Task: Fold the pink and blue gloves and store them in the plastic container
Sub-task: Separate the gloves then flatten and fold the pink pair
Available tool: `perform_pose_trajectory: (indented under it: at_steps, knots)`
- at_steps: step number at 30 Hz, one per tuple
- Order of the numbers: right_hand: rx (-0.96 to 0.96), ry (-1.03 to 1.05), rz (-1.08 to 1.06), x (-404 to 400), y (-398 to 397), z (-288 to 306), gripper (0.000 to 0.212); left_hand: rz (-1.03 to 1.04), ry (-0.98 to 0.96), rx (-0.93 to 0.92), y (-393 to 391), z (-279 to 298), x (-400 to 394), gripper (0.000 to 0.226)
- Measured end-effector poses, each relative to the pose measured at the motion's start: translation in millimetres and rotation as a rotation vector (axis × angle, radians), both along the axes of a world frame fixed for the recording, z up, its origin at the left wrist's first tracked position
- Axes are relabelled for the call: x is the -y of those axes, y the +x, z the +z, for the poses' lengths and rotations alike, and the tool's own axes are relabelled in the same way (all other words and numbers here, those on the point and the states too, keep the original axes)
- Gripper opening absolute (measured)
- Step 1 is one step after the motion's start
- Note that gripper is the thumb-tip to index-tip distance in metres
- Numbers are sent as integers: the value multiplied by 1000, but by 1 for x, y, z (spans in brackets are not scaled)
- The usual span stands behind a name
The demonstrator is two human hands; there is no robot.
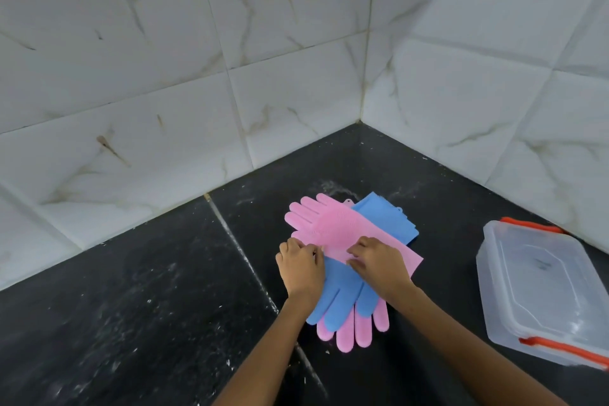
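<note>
A pile of rubber gloves lies on the black counter near the corner. The top pink glove (333, 227) lies across the pile, fingers pointing far left, cuff to the right. Under it is a blue glove (342, 297) with fingers toward me, and the fingers of another pink glove (352, 330) stick out below. More blue (382, 211) shows at the far side. My left hand (301, 269) pinches the near edge of the top pink glove. My right hand (379, 264) grips the same glove near its cuff. The clear plastic container (540, 290) stands to the right, lid on.
The container has orange clips (560, 348) at both ends. White marbled tile walls (230, 59) meet in a corner just behind the gloves. The black counter (131, 290) is speckled with white dust and has a pale grout seam running left of the pile.
</note>
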State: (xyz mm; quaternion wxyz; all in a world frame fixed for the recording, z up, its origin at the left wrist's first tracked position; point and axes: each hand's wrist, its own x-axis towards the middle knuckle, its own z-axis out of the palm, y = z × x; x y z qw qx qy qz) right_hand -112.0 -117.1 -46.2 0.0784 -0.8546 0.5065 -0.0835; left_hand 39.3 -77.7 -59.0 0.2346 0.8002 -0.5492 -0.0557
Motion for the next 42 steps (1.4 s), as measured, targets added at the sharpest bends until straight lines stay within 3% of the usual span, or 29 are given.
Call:
perform_pose_trajectory:
  at_steps: [4, 10, 14, 18, 20, 24, 26, 29, 32, 36, 40, 42]
  knots:
    - [-28, -1, 38, 10, 2, 0, 39, 2, 51, -44, 3, -3, 15, 22]
    - [-107, 13, 50, 13, 3, 11, 29, -49, 56, -168, 3, -4, 6, 14]
    - [-111, -14, -211, 10, -26, 29, 21, -61, 34, -216, 7, 1, 5, 8]
    - [-134, 241, -388, -4, -55, 30, 15, -48, -40, -270, 7, 0, -1, 5]
    - [-198, 291, -371, -5, -48, 38, 14, -31, -63, -328, 9, -2, -4, 10]
    - [24, 86, -185, 3, -11, 40, 25, -25, 42, -463, 14, 3, -1, 24]
    - [23, 64, -156, 12, 6, 29, 33, -18, 101, -535, 18, 6, 1, 30]
    - [-25, 39, -196, 24, 17, 17, 28, -39, 125, -594, 20, 8, -1, 21]
    - [-60, 4, -207, 33, 19, 15, 21, -41, 88, -607, 21, 8, 0, 8]
    - [-59, 13, -285, 40, 5, 18, 22, -30, 66, -583, 24, 9, 2, 7]
    - [132, 101, -259, 41, -12, 21, 15, -56, 19, -548, 27, 10, 4, 9]
    - [152, 218, -187, 35, -9, 22, 26, -73, 2, -516, 29, 10, 6, 11]
